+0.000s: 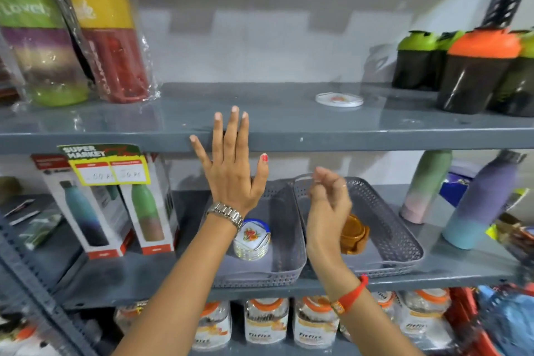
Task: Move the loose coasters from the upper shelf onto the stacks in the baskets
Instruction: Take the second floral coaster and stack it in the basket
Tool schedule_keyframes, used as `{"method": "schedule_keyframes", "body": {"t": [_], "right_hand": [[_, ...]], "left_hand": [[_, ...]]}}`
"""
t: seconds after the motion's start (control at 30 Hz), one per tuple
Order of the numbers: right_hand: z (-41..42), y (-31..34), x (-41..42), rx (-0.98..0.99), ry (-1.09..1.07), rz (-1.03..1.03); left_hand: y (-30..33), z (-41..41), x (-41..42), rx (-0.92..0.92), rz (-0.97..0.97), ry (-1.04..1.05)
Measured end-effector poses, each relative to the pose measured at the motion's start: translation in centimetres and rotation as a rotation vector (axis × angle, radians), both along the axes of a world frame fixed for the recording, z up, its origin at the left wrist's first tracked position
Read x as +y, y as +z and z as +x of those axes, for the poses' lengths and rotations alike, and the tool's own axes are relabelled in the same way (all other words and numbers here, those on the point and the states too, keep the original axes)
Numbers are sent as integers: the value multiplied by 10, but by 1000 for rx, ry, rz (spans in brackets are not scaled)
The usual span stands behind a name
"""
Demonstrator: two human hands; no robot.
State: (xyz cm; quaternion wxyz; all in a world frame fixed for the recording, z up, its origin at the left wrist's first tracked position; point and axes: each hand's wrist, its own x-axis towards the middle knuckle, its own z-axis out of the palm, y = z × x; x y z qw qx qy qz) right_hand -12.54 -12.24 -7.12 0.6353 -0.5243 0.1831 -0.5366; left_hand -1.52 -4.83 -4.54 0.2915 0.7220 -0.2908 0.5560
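One loose coaster (339, 99) lay flat on the upper shelf (260, 121), right of centre, just left of the shaker bottles (474, 72). Left hand (231, 170) was raised in front of the shelf's front edge, fingers spread wide, holding nothing. Right hand (328, 196) hung lower, over the right basket (384, 228), fingers loosely curled; motion blur, nothing visibly gripped.

Both baskets sat side by side on the lower shelf, touching. Left basket (277, 272) held a stack of white floral coasters (252, 240) in a holder. Right basket held an orange-brown stack (352, 235), partly hidden behind the right wrist.

Step, as judged: between transfers, going for the remaining coaster. Next move probably calls for a reach up and rightward across the shelf, a pinch at the coaster's rim since it lies flat, then a drop onto the white stack, which it appears to match.

Around: wrapped bottles (72, 37) at upper left, well apart from the coaster. Shaker bottles stood close on the right and could be knocked. Boxed bottles (115, 208) left of the baskets, loose bottles (479, 199) to the right. Path to the coaster looked open.
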Motion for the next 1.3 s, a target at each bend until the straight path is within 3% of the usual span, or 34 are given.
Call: {"method": "schedule_keyframes", "body": {"t": [0.1,0.17,0.27,0.33,0.47,0.57,0.9,1.3], "right_hand": [[-20,46,-20,-107,-226,-289],[-22,75,-41,-35,-392,-507],[-10,114,-80,314,-464,-706],[3,132,-109,643,-378,-734],[25,153,-144,1116,-126,-714],[39,160,-153,1290,-75,-772],[57,165,-173,1305,-40,-634],[20,160,-134,871,-348,-766]], "left_hand": [[12,-8,-13,11,12,-13],[19,-13,-22,14,19,-18],[27,-21,-34,12,21,-39],[30,-28,-39,15,8,-82],[33,-35,-46,41,65,-78],[30,-32,-47,43,160,10],[31,-34,-46,57,203,53],[34,-37,-44,102,237,59]]}}
